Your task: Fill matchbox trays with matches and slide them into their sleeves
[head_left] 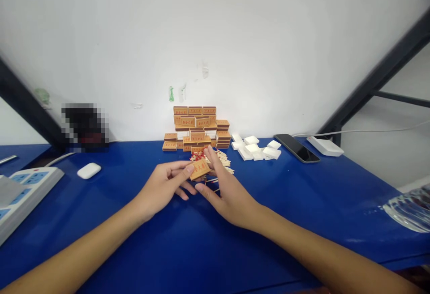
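My left hand [171, 178] grips a small orange matchbox [200, 169] with red lettering, its thumb on the top face and its fingers beneath. Beside the box, my right hand [225, 186] is spread, with the thumb and fingers apart around the box's right end. Whether the right fingertips touch the box is unclear. Loose red-headed matches [225, 159] lie in a pile just behind both hands, partly hidden by them. Beyond the pile rises a stack of matchboxes [196, 121] against the wall. Right of it sit several white matchbox trays [251, 147].
On the blue table [188, 249], a phone [297, 147] and a white rectangular device [325, 146] lie at right. A clear plastic bottle [410, 209] rests at the right edge. A white earbud case [89, 170] and a power strip [32, 191] are at left.
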Demonstrator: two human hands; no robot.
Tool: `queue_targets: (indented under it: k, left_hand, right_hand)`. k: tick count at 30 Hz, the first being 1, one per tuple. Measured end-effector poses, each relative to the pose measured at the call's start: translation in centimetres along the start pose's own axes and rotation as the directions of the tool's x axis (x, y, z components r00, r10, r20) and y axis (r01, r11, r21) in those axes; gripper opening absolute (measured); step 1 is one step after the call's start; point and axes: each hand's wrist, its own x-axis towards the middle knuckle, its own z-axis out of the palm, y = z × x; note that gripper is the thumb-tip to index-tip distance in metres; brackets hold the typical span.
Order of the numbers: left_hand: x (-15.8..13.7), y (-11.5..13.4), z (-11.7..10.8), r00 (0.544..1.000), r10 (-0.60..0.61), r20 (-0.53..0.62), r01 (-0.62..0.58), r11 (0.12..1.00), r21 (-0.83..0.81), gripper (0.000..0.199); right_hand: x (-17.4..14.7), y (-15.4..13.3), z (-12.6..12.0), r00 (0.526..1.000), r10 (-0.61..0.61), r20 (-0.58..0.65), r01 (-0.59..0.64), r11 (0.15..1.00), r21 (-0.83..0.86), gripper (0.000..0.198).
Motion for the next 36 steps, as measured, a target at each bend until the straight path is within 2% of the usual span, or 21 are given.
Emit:
queue_targets:
  k: [3, 6, 9, 13, 19, 24, 26, 28, 30, 33, 36]
  left_hand:
    - [1.2, 0.5, -2.7, 0.987, 0.004, -0.16, 0.006, 0.998, 0.062, 0.051]
    - [2.8, 0.6, -6.0, 0.948, 0.02, -0.317, 0.034, 0.986, 0.164, 0.043]
    - [4.5, 0.3, -8.4, 0.911, 0.058, -0.409, 0.034, 0.976, 0.214, 0.038]
    - [6.9, -0.4, -9.8, 0.884, 0.119, -0.452, 0.043, 0.942, 0.333, 0.038]
    - [9.1, -1.5, -10.3, 0.865, 0.239, -0.441, 0.068, 0.815, 0.576, 0.043]
    - [8.6, -1.6, -9.9, 0.838, 0.315, -0.446, 0.121, 0.689, 0.714, 0.044]
    - [7.7, -1.2, -9.3, 0.831, 0.347, -0.434, 0.132, 0.636, 0.761, 0.046]
    - [6.5, -0.8, -8.4, 0.827, 0.38, -0.415, 0.131, 0.587, 0.799, 0.048]
    - [5.1, -0.5, -7.5, 0.839, 0.406, -0.361, 0.093, 0.548, 0.832, 0.046]
    - [3.0, -0.6, -6.4, 0.904, 0.381, -0.192, -0.033, 0.513, 0.858, 0.042]
    - [1.7, -1.2, -6.1, 0.926, 0.373, -0.057, -0.13, 0.456, 0.88, 0.04]
  right_hand:
    - [0.6, 1.0, -0.9, 0.998, 0.008, -0.066, -0.011, 0.999, -0.04, 0.082]
    - [1.3, 2.0, -1.8, 0.991, 0.02, -0.136, -0.03, 0.997, -0.071, 0.067]
    - [1.6, 2.4, -2.3, 0.982, 0.018, -0.186, -0.034, 0.996, -0.085, 0.056]
    - [1.8, 2.5, -2.6, 0.98, -0.019, -0.199, 0.004, 0.997, -0.079, 0.049]
    - [2.1, 2.7, -2.9, 0.969, -0.062, -0.237, 0.04, 0.994, -0.098, 0.038]
    - [2.5, 2.7, -3.8, 0.958, -0.094, -0.271, 0.061, 0.99, -0.127, 0.027]
    - [2.8, 2.8, -4.7, 0.96, -0.095, -0.265, 0.037, 0.975, -0.218, 0.02]
    - [3.2, 3.3, -5.9, 0.966, -0.064, -0.25, -0.036, 0.927, -0.374, 0.016]
    - [3.5, 4.1, -7.4, 0.972, -0.005, -0.237, -0.123, 0.845, -0.521, 0.018]
    - [3.6, 5.8, -10.0, 0.979, 0.069, -0.193, -0.172, 0.789, -0.59, 0.017]
    - [3.5, 7.5, -12.1, 0.979, 0.17, -0.111, -0.201, 0.734, -0.649, 0.015]
